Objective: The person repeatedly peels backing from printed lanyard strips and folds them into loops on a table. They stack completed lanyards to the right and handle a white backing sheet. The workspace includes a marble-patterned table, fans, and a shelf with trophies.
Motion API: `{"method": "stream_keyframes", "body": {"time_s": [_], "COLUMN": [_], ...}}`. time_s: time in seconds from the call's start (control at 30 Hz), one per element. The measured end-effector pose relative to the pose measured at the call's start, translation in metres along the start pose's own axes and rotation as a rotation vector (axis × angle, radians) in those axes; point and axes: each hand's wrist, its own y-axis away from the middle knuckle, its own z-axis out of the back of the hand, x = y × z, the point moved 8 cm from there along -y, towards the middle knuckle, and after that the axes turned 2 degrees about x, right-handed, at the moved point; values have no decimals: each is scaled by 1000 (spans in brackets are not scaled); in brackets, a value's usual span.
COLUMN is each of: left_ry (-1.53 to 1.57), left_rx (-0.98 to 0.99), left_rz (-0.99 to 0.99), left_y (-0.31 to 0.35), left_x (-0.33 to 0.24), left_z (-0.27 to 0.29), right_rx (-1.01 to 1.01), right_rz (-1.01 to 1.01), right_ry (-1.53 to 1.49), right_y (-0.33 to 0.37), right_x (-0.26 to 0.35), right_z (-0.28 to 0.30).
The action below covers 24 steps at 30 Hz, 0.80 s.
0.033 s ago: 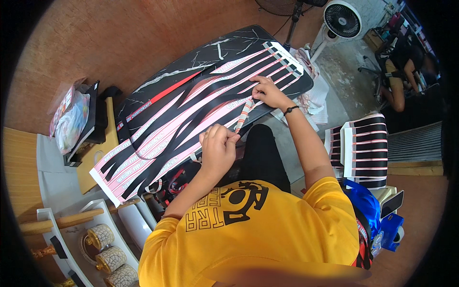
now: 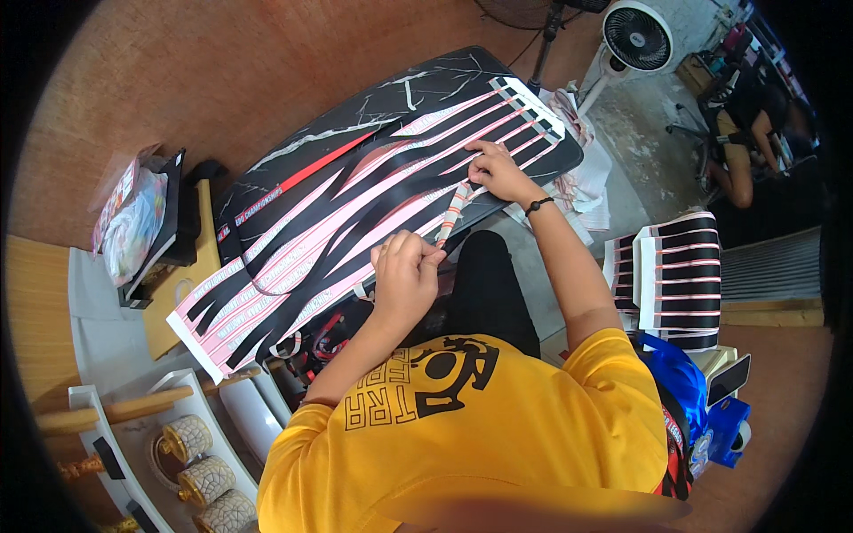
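A narrow white strip with red and grey marks [image 2: 454, 214] runs twisted between my two hands, over the near edge of the table. My left hand [image 2: 407, 274] is closed on its lower end, the fingers curled in. Its upper end is pinched in my right hand [image 2: 501, 171], above the printed sheet. Beneath lies a long pink-and-white printed sheet [image 2: 365, 233] cut into strips, with white end bands. Loose black ribbons [image 2: 330, 251] cross over and between the strips. A red ribbon [image 2: 311, 171] with printing lies along the far side.
The sheet rests on a black marble-patterned table [image 2: 373, 111]. A similar striped bundle [image 2: 684, 282] hangs at my right, above blue fabric [image 2: 673, 373]. A white fan [image 2: 636, 37] stands at the back right; a person [image 2: 746, 124] sits beyond. Patterned canisters [image 2: 203, 480] fill a shelf at lower left.
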Motion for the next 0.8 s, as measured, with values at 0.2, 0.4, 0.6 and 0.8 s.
{"method": "stream_keyframes", "body": {"time_s": [0.2,0.4,0.6,0.8], "left_ry": [109,-23,-201,-108], "left_rx": [272,501,725,492], "left_rz": [-123,-234,-506,-854], "left_y": [18,44,59,54], "left_x": [-29,-41,-46,-75], "left_z": [-29,-59,-66,-27], "right_rx": [-143,-172,-125,-129], "right_rz": [-95,-121,-44,-71], "right_ry": [39,51,-38,-31], "right_y": [-10,-15,-12,-12], "right_x": [-3,-5,0,1], "right_z": [-4,0,6,8]}}
